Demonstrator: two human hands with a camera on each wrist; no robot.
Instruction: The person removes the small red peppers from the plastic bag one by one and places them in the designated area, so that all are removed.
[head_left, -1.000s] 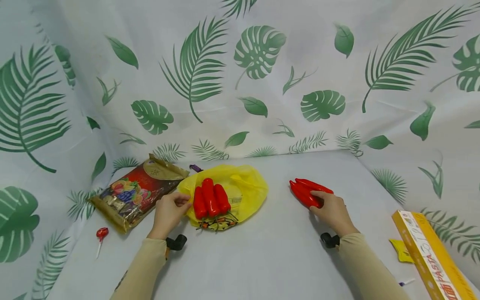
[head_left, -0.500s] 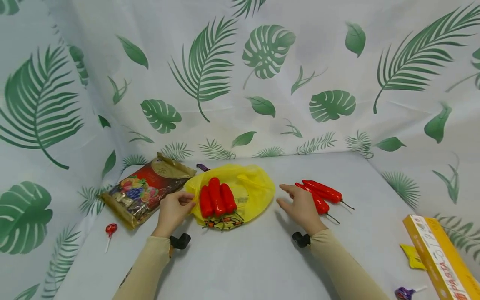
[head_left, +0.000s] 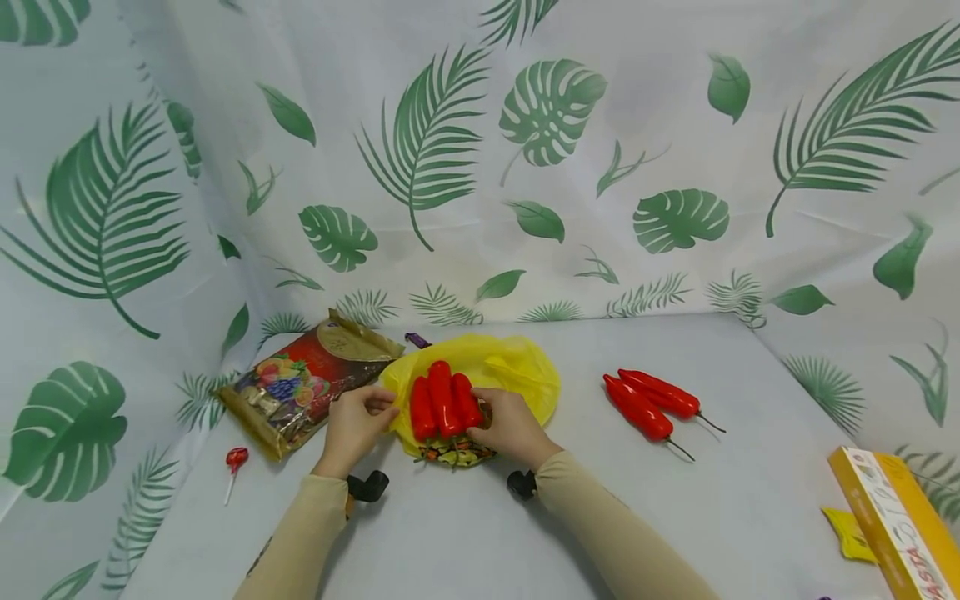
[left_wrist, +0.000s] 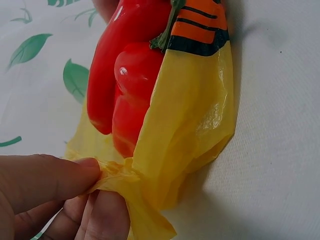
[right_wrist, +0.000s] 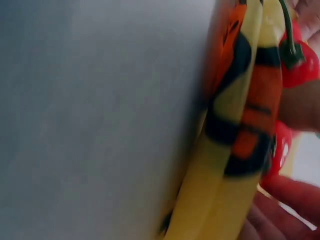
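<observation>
A yellow plastic bag (head_left: 538,379) with an orange-and-black print lies on the table, and three shiny red chili peppers (head_left: 442,396) with green stems rest side by side on it. My left hand (head_left: 354,427) pinches the bag's left edge; the left wrist view shows crumpled plastic (left_wrist: 117,172) between thumb and fingers. My right hand (head_left: 517,427) is at the rightmost pepper (head_left: 466,402), thumb and fingers on either side of it. Part of that pepper is hidden by the hand. Farther right, two more red chili peppers (head_left: 637,408) lie together on the table.
A gold-and-red fruit-print packet (head_left: 300,379) lies left of the bag, with a red lollipop (head_left: 236,457) in front of it. A purple wrapper (head_left: 417,340) shows behind the bag. At the right edge are a yellow packet (head_left: 849,533) and a pasta box (head_left: 900,517).
My right hand has let go of the two peppers at the right and moved left to the rightmost pepper on the bag. The left hand keeps its pinch on the bag's edge.
</observation>
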